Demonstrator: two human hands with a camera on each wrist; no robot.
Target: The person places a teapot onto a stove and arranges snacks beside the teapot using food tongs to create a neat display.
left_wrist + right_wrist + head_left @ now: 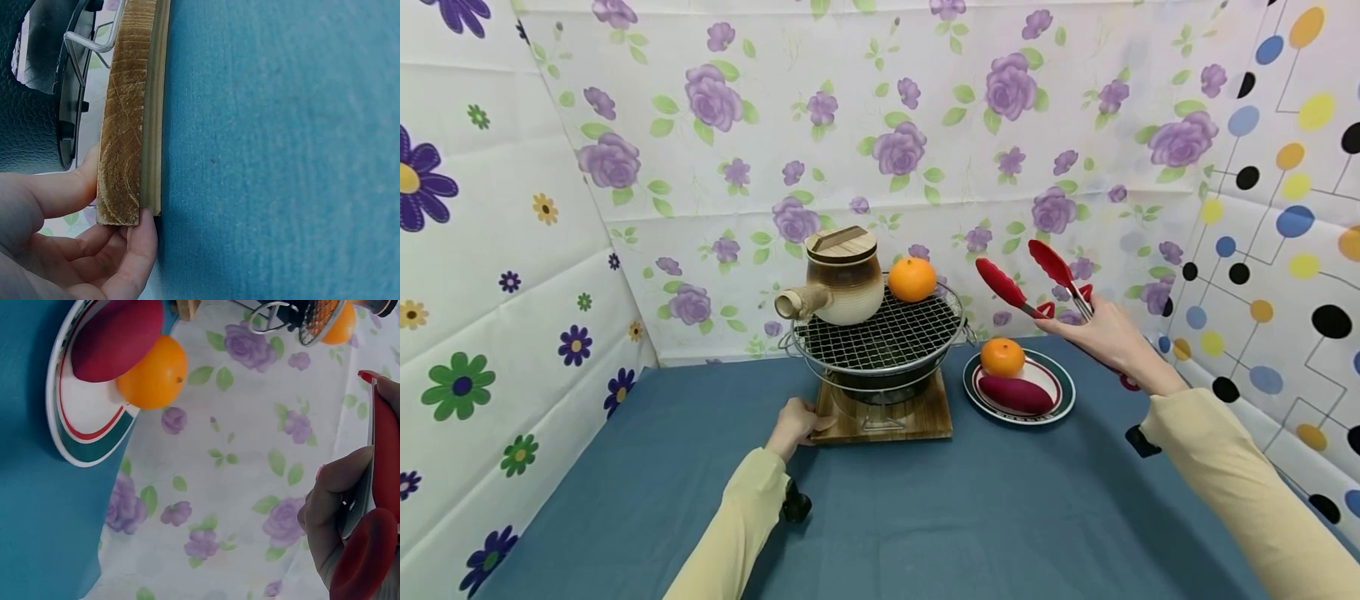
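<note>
A small grill (880,337) with a wire mesh top stands on a wooden board (917,417). On the mesh sit a brown ceramic pot with a wooden lid (842,279) and an orange (912,279). My left hand (792,425) grips the board's near left corner (125,200), thumb on top and fingers under the edge. My right hand (1101,333) holds red tongs (1026,279) in the air to the right of the grill, their tips spread apart and empty. Below the tongs a plate (1054,372) carries a second orange (1002,357) and a purple sweet potato (1015,393).
A blue cloth (925,517) covers the table. Floral sheets stand as walls behind and to the left, and a dotted sheet on the right, close to my right arm. The plate (75,456) lies near the table's far edge.
</note>
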